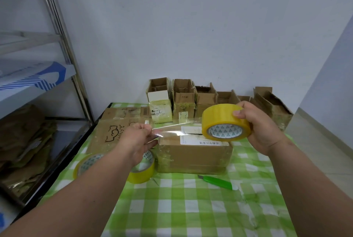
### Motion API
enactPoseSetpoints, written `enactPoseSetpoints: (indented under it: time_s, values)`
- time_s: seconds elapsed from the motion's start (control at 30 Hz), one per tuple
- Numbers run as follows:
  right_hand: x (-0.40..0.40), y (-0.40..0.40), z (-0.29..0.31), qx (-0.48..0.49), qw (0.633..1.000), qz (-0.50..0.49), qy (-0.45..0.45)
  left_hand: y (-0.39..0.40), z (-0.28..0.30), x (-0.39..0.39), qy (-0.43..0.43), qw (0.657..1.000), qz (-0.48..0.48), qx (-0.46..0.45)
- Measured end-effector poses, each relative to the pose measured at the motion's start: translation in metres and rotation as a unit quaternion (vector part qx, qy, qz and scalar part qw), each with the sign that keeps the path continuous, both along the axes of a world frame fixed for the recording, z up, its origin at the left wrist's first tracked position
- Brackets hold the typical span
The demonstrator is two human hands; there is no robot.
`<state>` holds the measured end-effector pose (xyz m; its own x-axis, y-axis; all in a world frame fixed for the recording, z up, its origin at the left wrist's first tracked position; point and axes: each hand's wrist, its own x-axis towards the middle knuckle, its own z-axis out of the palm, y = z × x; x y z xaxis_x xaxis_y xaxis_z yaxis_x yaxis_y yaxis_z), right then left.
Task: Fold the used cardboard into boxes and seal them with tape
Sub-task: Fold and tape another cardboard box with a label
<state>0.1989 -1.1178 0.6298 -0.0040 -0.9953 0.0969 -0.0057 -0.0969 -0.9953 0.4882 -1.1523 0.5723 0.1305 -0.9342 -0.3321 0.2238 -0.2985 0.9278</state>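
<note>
Three yellow tape rolls: two lie on the table, one is gripped by right hand fingers. Left hand fingers pinch its clear strip above one brown, taped-up box in the table's middle.

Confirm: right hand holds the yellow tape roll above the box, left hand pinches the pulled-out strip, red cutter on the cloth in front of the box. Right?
Not quite: head view shows the cutter is green, not red. The rest stands: right hand holds tape roll, left hand pinches strip above box.
</note>
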Motion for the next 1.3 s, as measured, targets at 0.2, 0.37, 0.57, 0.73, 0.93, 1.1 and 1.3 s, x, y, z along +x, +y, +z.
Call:
enactPoseSetpoints:
  time_s: [0.2, 0.37, 0.57, 0.73, 0.93, 1.1, 1.3]
  values:
    - [0.001, -0.008, -0.002, 0.006, 1.0, -0.023, -0.019, 0.001, 0.0, -0.008, -0.014, 0.998, 0.065, 0.002]
    - [-0.001, -0.009, -0.006, -0.006, 0.999, -0.007, -0.046, 0.006, -0.001, -0.012, -0.058, 0.995, 0.076, 0.004]
    - [-0.001, -0.011, -0.009, -0.007, 0.998, -0.012, -0.058, 0.007, -0.004, -0.016, -0.11, 0.992, 0.06, 0.014]
    - [0.0, -0.011, -0.009, 0.001, 0.999, -0.008, -0.046, 0.002, -0.003, -0.022, -0.168, 0.984, 0.035, 0.042]
    - [0.003, -0.012, -0.008, -0.001, 1.0, -0.002, -0.024, -0.001, 0.008, -0.014, -0.316, 0.949, -0.012, -0.008]
    - [0.001, -0.011, -0.008, -0.005, 1.0, -0.003, -0.013, 0.004, 0.024, -0.028, -0.453, 0.884, -0.07, -0.095]
    - [0.002, -0.012, -0.01, -0.018, 1.0, -0.01, -0.007, 0.018, 0.022, -0.038, -0.514, 0.837, -0.158, -0.103]
